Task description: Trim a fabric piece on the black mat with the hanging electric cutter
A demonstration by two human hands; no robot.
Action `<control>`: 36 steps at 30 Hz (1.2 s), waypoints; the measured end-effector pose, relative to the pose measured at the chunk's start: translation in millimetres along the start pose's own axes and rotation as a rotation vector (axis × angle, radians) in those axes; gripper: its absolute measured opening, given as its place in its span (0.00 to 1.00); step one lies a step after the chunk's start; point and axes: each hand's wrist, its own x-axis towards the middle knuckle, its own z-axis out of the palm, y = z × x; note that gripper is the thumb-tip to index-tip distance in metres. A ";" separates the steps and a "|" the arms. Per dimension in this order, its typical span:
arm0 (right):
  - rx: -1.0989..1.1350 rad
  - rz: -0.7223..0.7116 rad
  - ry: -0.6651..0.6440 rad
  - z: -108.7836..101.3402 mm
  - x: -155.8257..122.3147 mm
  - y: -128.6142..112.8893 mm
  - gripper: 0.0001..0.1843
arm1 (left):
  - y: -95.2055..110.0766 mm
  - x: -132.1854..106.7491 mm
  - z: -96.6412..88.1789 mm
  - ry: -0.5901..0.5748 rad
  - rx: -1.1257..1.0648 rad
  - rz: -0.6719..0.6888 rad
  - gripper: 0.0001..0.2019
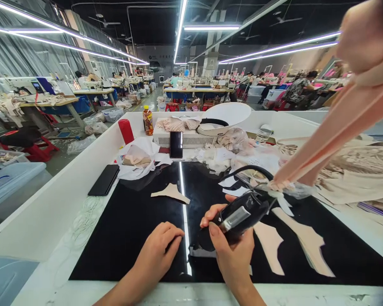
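My right hand (234, 250) is closed around a black corded electric fabric cutter (239, 219), tilted, with its flat foot (202, 251) low over the glossy black board (124, 238). My left hand (161, 248) rests on the board just left of the foot. Its fingers are slightly bent, the thumb stands apart from them, and I see nothing in it. A beige curved fabric piece (171, 193) lies farther up the board. Right of my right hand lie two more cut pieces, a shorter one (271, 246) and a longer layered one (306, 242).
A peach fabric strip (332, 123) hangs from upper right to the cutter's cord end. Behind the board stand a phone (176, 144), white bags of scraps (138, 157) and a bottle (147, 120). A black case (104, 180) lies left; beige fabric (357, 170) is heaped right.
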 end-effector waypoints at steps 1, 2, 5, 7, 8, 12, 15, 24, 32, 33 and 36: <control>0.006 -0.003 -0.010 0.2 0.2 1.3 0.27 | -0.1 0.2 -0.2 0.004 -0.013 -0.012 0.09; 0.011 -0.003 -0.014 0.5 0.4 2.1 0.26 | 0.2 0.4 -0.3 0.005 -0.020 -0.022 0.09; 0.021 0.007 0.002 2.1 0.4 2.7 0.26 | 2.8 1.3 -0.3 0.000 -0.015 -0.038 0.09; 0.030 0.002 -0.002 2.9 0.1 2.8 0.26 | 4.8 1.7 -0.2 0.002 -0.008 -0.033 0.10; 0.032 0.002 -0.003 3.1 0.0 2.9 0.26 | 5.6 1.7 -0.1 0.004 -0.005 -0.031 0.10; 0.022 0.011 -0.003 3.1 -0.4 3.1 0.25 | 6.5 1.0 0.5 0.007 -0.007 -0.031 0.11; -0.011 0.016 -0.003 3.6 -0.3 2.8 0.24 | 5.3 0.4 1.7 0.003 -0.019 -0.036 0.10; -0.015 -0.017 -0.081 -6.2 -0.7 5.5 0.25 | 6.9 0.7 2.6 -0.017 -0.037 -0.045 0.11; -0.053 -0.047 -0.104 -9.7 -5.0 8.5 0.24 | 6.8 1.7 3.5 -0.015 -0.024 -0.033 0.11; -0.056 -0.040 -0.098 -8.8 -5.5 8.5 0.23 | 6.7 1.6 3.8 -0.012 -0.020 -0.031 0.11; -0.058 -0.019 -0.090 -5.7 -7.0 7.7 0.21 | 6.7 1.4 3.8 -0.009 -0.004 -0.013 0.11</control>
